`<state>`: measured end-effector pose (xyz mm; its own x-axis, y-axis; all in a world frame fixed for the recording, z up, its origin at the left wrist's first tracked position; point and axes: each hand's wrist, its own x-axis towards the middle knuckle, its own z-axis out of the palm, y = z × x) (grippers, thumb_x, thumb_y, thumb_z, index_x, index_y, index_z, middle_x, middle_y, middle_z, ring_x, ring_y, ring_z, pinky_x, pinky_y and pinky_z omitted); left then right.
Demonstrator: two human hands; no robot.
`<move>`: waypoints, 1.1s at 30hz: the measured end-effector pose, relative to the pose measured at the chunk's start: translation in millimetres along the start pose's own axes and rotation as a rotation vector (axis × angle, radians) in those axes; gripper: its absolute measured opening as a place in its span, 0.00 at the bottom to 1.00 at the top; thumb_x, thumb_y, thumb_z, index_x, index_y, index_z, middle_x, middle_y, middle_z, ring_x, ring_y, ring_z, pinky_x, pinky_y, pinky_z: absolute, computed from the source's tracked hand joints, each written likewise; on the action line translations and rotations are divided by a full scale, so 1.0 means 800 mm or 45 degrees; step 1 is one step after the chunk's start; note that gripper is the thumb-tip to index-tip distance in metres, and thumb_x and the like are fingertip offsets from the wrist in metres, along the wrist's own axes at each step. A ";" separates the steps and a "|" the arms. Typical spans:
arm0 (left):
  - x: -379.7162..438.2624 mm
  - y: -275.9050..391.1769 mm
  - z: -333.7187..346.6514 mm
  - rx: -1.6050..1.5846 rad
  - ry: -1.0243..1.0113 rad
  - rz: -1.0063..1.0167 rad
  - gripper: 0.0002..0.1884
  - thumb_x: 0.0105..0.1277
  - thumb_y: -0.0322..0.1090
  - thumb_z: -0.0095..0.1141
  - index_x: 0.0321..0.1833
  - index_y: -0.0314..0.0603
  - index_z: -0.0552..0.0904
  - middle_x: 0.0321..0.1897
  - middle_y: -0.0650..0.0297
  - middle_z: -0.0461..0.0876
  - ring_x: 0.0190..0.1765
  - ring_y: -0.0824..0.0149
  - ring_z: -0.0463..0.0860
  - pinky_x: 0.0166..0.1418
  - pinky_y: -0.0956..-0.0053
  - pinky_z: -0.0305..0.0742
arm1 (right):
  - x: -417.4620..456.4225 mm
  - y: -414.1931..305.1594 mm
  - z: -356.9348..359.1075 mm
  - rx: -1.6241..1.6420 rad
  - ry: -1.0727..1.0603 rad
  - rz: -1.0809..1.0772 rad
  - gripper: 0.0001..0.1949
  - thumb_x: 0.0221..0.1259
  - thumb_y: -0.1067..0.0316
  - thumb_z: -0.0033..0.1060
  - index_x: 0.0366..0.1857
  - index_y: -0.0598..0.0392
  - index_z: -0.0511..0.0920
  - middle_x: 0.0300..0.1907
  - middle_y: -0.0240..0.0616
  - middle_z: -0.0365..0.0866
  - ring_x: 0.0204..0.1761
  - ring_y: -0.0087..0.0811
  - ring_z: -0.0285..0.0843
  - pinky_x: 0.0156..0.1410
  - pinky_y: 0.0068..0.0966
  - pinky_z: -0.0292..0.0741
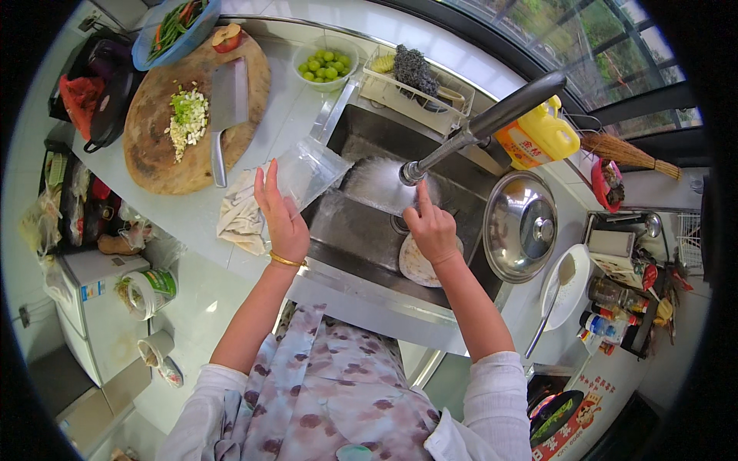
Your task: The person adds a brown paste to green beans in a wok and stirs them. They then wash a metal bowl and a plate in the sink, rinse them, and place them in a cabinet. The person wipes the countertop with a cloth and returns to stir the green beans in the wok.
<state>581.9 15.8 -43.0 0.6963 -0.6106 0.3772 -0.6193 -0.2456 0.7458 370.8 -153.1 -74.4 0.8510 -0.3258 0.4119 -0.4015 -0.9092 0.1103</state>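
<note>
My left hand (283, 222), with a gold bangle at the wrist, holds a clear plastic container (317, 168) tilted at the sink's left edge. Beneath it a crumpled beige cloth (245, 210) lies on the counter. My right hand (431, 225) reaches over the sink (346, 236), its index finger extended to the nozzle of the metal faucet (414, 173). Water sprays from the nozzle into the sink. Below my right hand a soiled white plate (416, 266) rests in the sink.
A round wooden chopping board (144, 144) at left bears a cleaver (229, 98), chopped scallions and a cut apple. Green grapes fill a bowl (324, 63) behind. A wire rack (415, 95) and yellow jug (542, 135) stand behind the sink; a steel lid (519, 230) lies right.
</note>
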 end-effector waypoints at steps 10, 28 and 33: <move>-0.019 0.001 -0.013 -0.003 -0.044 -0.059 0.30 0.64 0.16 0.37 0.73 0.32 0.57 0.74 0.51 0.55 0.77 0.48 0.47 0.77 0.59 0.46 | -0.049 0.008 0.036 0.475 -0.050 1.117 0.02 0.50 0.69 0.59 0.26 0.52 0.79 0.36 0.48 0.84 0.23 0.39 0.79 0.26 0.27 0.73; -0.041 -0.014 0.045 -0.545 -0.634 -0.762 0.32 0.64 0.21 0.44 0.73 0.44 0.56 0.63 0.52 0.55 0.51 0.55 0.77 0.53 0.68 0.83 | -0.172 0.011 0.041 1.172 -0.038 1.731 0.10 0.50 0.65 0.56 0.29 0.63 0.80 0.20 0.43 0.78 0.25 0.29 0.75 0.35 0.31 0.71; -0.042 -0.037 0.085 0.040 -0.838 -0.574 0.41 0.58 0.30 0.52 0.75 0.41 0.50 0.61 0.44 0.57 0.53 0.45 0.75 0.58 0.58 0.75 | -0.130 -0.010 0.063 1.299 0.055 1.591 0.09 0.52 0.68 0.56 0.24 0.64 0.74 0.16 0.39 0.68 0.23 0.25 0.67 0.31 0.30 0.66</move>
<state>552.2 -7.8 -115.4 0.5311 -0.7644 -0.3656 -0.3458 -0.5894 0.7301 302.9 -125.2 -163.8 0.1641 -0.9667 -0.1966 -0.4055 0.1156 -0.9068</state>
